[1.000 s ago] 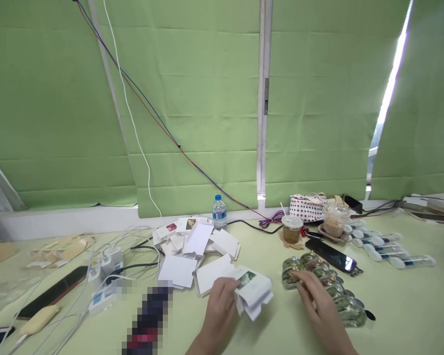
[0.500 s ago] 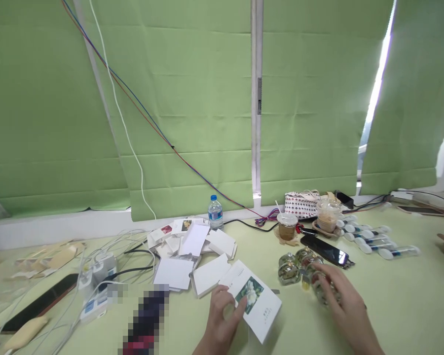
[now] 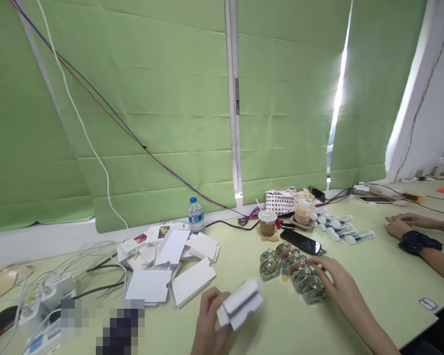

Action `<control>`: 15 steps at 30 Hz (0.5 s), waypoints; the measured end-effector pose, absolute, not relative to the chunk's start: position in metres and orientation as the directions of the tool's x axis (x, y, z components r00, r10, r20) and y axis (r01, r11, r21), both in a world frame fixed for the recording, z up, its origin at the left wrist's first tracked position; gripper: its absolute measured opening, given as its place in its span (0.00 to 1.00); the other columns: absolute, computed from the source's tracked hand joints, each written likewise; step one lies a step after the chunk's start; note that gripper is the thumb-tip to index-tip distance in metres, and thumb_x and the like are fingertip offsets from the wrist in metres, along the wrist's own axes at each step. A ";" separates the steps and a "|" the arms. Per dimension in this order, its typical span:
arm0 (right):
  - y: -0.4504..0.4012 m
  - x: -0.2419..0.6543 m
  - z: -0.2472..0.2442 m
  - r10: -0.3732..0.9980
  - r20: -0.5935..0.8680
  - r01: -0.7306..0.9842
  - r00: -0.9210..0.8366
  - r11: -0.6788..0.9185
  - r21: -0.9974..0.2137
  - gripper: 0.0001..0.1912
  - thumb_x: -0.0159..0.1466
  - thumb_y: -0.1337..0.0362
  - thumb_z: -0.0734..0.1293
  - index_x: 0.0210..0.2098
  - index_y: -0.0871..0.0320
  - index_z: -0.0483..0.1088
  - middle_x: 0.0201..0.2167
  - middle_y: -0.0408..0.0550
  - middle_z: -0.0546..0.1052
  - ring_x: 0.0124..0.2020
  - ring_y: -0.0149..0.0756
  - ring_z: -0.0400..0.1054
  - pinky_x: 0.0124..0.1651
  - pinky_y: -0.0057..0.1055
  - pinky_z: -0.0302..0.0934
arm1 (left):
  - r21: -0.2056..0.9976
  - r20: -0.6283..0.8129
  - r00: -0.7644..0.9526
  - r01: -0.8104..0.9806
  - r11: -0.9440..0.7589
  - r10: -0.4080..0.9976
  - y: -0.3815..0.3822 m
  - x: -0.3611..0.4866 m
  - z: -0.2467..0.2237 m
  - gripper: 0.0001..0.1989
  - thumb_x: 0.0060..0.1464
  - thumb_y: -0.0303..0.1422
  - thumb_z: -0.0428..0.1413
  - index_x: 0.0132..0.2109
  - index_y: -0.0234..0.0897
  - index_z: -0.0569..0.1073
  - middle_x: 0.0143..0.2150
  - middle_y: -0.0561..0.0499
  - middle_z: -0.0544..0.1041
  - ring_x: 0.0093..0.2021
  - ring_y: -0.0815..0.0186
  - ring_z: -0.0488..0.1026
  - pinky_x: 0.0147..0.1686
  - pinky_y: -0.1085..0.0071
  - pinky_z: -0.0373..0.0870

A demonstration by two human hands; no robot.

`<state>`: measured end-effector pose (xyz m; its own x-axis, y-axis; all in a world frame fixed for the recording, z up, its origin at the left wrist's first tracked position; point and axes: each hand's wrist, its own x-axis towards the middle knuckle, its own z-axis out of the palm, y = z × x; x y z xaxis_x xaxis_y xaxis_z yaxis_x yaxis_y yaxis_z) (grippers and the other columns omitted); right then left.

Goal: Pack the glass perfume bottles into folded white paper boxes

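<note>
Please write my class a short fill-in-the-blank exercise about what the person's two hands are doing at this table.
1. The left hand holds a small folded white ____ box.
2. The right hand rests on a row of small clear glass ____.
3. Behind that row lies a black ____, flat on the pale green table.
4. The window blinds are ____ in colour.

Missing words: cardboard; bottles; phone; green

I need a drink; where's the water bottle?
The water bottle stands at the table's far edge by the green blind, left of centre, just behind the pile of white cards.
</note>
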<state>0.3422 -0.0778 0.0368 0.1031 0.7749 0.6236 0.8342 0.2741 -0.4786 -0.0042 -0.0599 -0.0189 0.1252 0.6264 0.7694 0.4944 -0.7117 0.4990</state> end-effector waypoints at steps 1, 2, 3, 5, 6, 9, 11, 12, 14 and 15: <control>-0.067 0.335 0.048 0.795 0.607 0.846 0.017 0.311 -0.432 0.13 0.66 0.60 0.57 0.40 0.52 0.71 0.39 0.50 0.77 0.41 0.44 0.70 0.43 0.40 0.65 | 0.557 0.727 0.106 0.488 -0.672 0.679 -0.059 -0.004 -0.015 0.12 0.57 0.37 0.53 0.49 0.44 0.69 0.44 0.45 0.67 0.46 0.56 0.70 0.44 0.59 0.72; -0.054 0.328 0.059 0.825 0.559 0.861 -0.082 0.341 -0.376 0.13 0.66 0.63 0.56 0.42 0.53 0.71 0.41 0.50 0.77 0.42 0.44 0.69 0.44 0.40 0.64 | 0.607 0.684 0.085 0.485 -0.629 0.725 -0.057 -0.004 -0.012 0.12 0.56 0.37 0.54 0.48 0.44 0.69 0.45 0.46 0.67 0.47 0.56 0.69 0.45 0.58 0.71; -0.041 0.321 0.069 0.857 0.488 0.880 -0.168 0.353 -0.317 0.14 0.65 0.67 0.57 0.45 0.53 0.70 0.43 0.51 0.76 0.44 0.45 0.68 0.45 0.41 0.63 | 0.655 0.639 0.061 0.480 -0.584 0.767 -0.056 -0.005 -0.009 0.13 0.55 0.37 0.55 0.48 0.44 0.68 0.46 0.46 0.67 0.48 0.56 0.69 0.46 0.57 0.71; -0.013 0.311 0.084 0.898 0.337 0.893 -0.284 0.376 -0.248 0.21 0.60 0.72 0.61 0.52 0.53 0.67 0.44 0.50 0.76 0.47 0.45 0.67 0.46 0.40 0.61 | 0.743 0.548 0.018 0.449 -0.497 0.836 -0.052 -0.008 -0.004 0.13 0.56 0.38 0.55 0.48 0.44 0.67 0.49 0.46 0.65 0.46 0.58 0.69 0.46 0.58 0.71; 0.001 0.306 0.087 0.902 0.303 0.891 -0.308 0.385 -0.240 0.24 0.57 0.73 0.64 0.52 0.53 0.68 0.43 0.49 0.77 0.47 0.45 0.67 0.45 0.39 0.60 | 0.776 0.511 0.002 0.427 -0.463 0.859 -0.051 -0.010 -0.002 0.13 0.56 0.39 0.55 0.48 0.43 0.67 0.49 0.46 0.64 0.45 0.59 0.70 0.45 0.59 0.71; 0.037 0.298 0.087 0.901 0.177 0.876 -0.396 0.429 -0.220 0.26 0.50 0.75 0.71 0.48 0.53 0.71 0.37 0.45 0.79 0.46 0.44 0.68 0.45 0.36 0.60 | 0.811 0.477 -0.026 0.397 -0.429 0.878 -0.047 -0.014 -0.002 0.14 0.55 0.41 0.56 0.45 0.41 0.68 0.49 0.46 0.64 0.44 0.60 0.69 0.45 0.61 0.71; 0.055 0.294 0.083 0.893 0.114 0.870 -0.435 0.450 -0.200 0.23 0.49 0.74 0.74 0.44 0.55 0.73 0.34 0.45 0.79 0.45 0.43 0.69 0.46 0.36 0.60 | 0.802 0.499 -0.048 0.405 -0.440 0.865 -0.046 -0.015 -0.004 0.14 0.53 0.42 0.57 0.45 0.41 0.69 0.47 0.47 0.65 0.47 0.58 0.68 0.45 0.60 0.71; 0.063 0.293 0.081 0.891 0.092 0.871 -0.444 0.454 -0.187 0.20 0.51 0.72 0.74 0.43 0.57 0.73 0.35 0.46 0.79 0.45 0.42 0.69 0.47 0.37 0.60 | 0.798 0.510 -0.059 0.406 -0.446 0.858 -0.046 -0.014 -0.005 0.14 0.53 0.42 0.57 0.44 0.41 0.69 0.46 0.47 0.65 0.47 0.57 0.68 0.45 0.60 0.71; 0.075 0.290 0.077 0.893 0.058 0.880 -0.446 0.449 -0.155 0.14 0.58 0.65 0.72 0.44 0.59 0.72 0.40 0.48 0.77 0.46 0.41 0.69 0.48 0.40 0.62 | 0.797 0.524 -0.079 0.397 -0.455 0.848 -0.045 -0.011 -0.006 0.14 0.53 0.43 0.56 0.44 0.41 0.69 0.45 0.47 0.65 0.47 0.57 0.68 0.44 0.60 0.71; 0.080 0.290 0.075 0.897 0.044 0.887 -0.440 0.441 -0.139 0.13 0.61 0.62 0.69 0.45 0.59 0.71 0.43 0.48 0.76 0.46 0.41 0.69 0.48 0.42 0.63 | 0.801 0.524 -0.085 0.389 -0.456 0.848 -0.045 -0.010 -0.007 0.14 0.53 0.43 0.56 0.44 0.42 0.70 0.45 0.47 0.65 0.47 0.57 0.68 0.44 0.60 0.71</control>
<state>0.2896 0.0803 0.0755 -0.4397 0.8971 0.0438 0.8866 0.4413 -0.1387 -0.0098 -0.0451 -0.0073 -0.0851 0.8476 0.5238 0.3892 -0.4557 0.8005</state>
